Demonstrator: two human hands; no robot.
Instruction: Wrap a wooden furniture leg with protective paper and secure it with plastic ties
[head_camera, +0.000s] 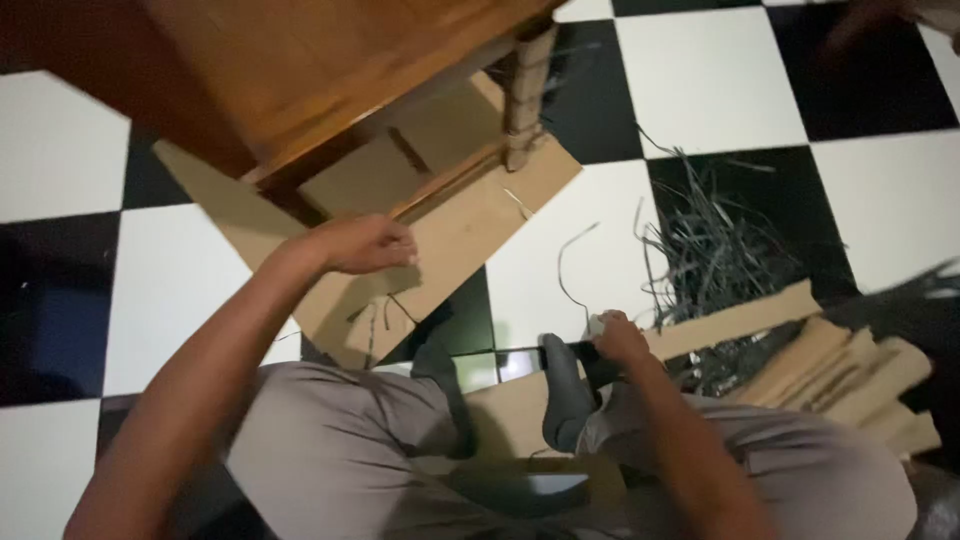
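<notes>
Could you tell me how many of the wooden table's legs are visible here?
1: the turned leg standing on the cardboard sheet, right of the left hand. Others may be hidden.

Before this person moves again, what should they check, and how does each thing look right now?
1. Left hand free: ok, it hovers over the cardboard sheet, holding nothing that I can see.
2. Right hand grip: cannot tell, it is closed by a dark strip, blurred.
3. Wooden stool steady: cannot tell, only one leg shows fully, standing on the cardboard.
4. Loose dark strips close by: ok.
5. Wood pieces within reach: ok, piled right beside the right knee.
</notes>
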